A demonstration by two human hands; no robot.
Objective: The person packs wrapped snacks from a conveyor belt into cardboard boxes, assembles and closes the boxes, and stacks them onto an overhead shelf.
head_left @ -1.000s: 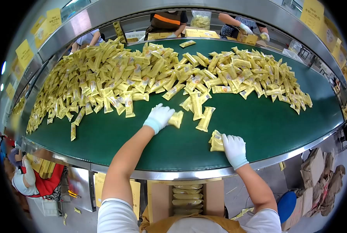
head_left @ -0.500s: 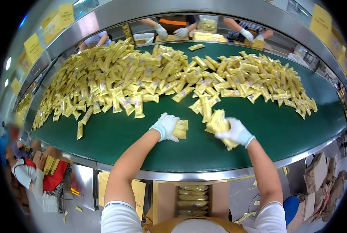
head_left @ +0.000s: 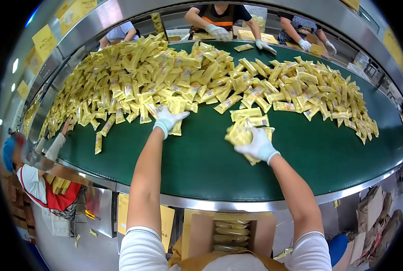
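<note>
My left hand (head_left: 169, 121), in a white glove, lies over the near edge of a heap of small yellow snack packets (head_left: 143, 67). Its thumb is stretched away from the fingers, and it touches packets (head_left: 176, 105) there; the fingertips are partly hidden among them. My gloved right hand (head_left: 257, 143) is closed around a bunch of yellow packets (head_left: 239, 133), just in front of the heap's middle. The bunch is blurred, and more packets (head_left: 256, 121) lie right behind it. All of this rests on a green conveyor belt (head_left: 201, 167).
An open cardboard box (head_left: 197, 235) with stacked packets stands below the metal edge (head_left: 224, 206). Across the belt, gloved co-workers' hands (head_left: 219, 32) are near yellow cartons. At left, a person in a red apron (head_left: 66, 194) reaches towards the heap.
My left hand has moved forward and left to the heap from the bare belt, where it held a few packets. My right hand keeps its bunch, slightly further forward. The view has shifted.
</note>
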